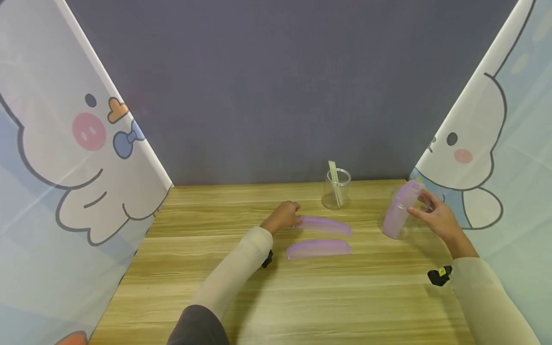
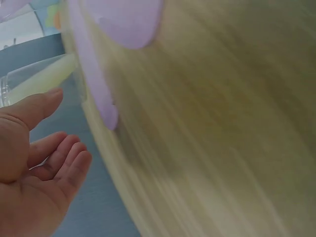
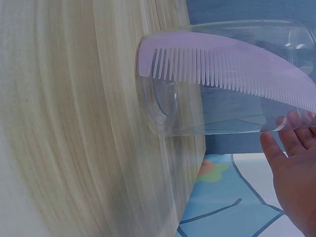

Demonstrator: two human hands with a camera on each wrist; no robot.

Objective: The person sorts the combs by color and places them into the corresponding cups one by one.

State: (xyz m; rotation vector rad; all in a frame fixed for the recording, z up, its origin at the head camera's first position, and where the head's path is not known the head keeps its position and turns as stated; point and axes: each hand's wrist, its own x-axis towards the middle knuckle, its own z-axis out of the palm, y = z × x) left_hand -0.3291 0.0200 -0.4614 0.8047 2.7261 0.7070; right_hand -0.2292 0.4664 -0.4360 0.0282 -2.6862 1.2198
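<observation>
On the right of the table in the head view, my right hand [image 1: 437,218] grips a clear jar [image 1: 401,223] near its mouth. A purple comb [image 3: 237,61] leans inside that jar, its teeth visible through the wall in the right wrist view. My left hand [image 1: 282,216] is at the left end of a second purple comb [image 1: 325,224] lying on the table. Seen from the left wrist, this hand [image 2: 42,163] has loosely bent fingers and an empty palm, with the thumb apart. A third purple comb [image 1: 319,248] lies just nearer to me, roughly parallel.
Behind the combs stands another clear jar [image 1: 332,194] with several pale yellow sticks [image 1: 336,184] in it. A grey panel [image 1: 276,91] rises at the table's back edge. Cartoon-printed sheets flank the wood-grain table [image 1: 327,302] on both sides.
</observation>
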